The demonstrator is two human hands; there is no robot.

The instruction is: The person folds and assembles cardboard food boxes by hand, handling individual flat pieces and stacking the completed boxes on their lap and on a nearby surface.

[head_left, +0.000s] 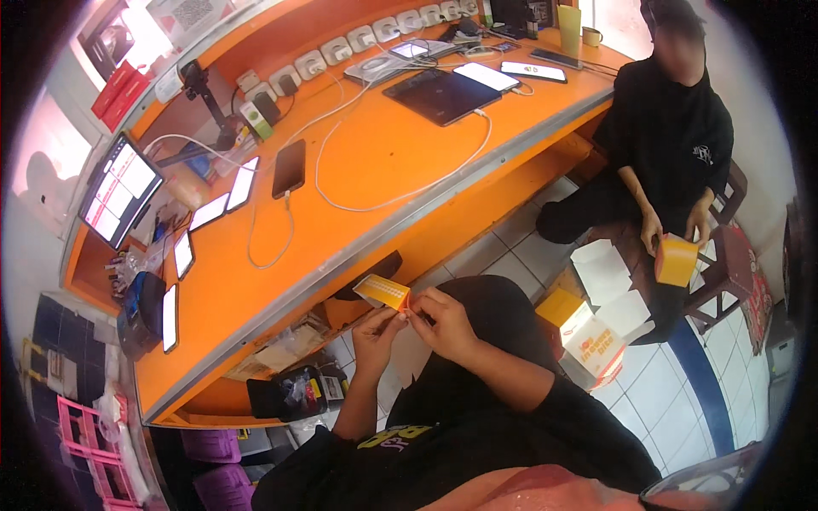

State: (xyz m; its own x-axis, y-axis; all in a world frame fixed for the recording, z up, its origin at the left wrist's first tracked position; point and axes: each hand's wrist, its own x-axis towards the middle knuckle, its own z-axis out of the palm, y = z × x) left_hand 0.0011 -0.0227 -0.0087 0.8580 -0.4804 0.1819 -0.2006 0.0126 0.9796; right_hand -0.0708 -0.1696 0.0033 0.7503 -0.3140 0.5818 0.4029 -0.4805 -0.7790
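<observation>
While a lit monitor and a phone sit toward the left of the orange counter, the work hangs in the air near its front edge, left of the person's dark-clad knee. Left hand: rises from below, wrist lifted, fingers curled, thumb and fingertips nearly closed on the lower end of a small yellow carton. Carton looks like thin card: probably light, springy at the folds, quick to crease, a little slick on the printed face; best taken by the folded edges, not squeezed mid-panel. Right hand: angles in from the right, elbow bent, thumb and forefinger pinched at the same orange-red end; whether its tips touch the left's, cannot tell. Farther right: yellow box beside an open white box; beyond, a co-worker's hands hold a second yellow carton
</observation>
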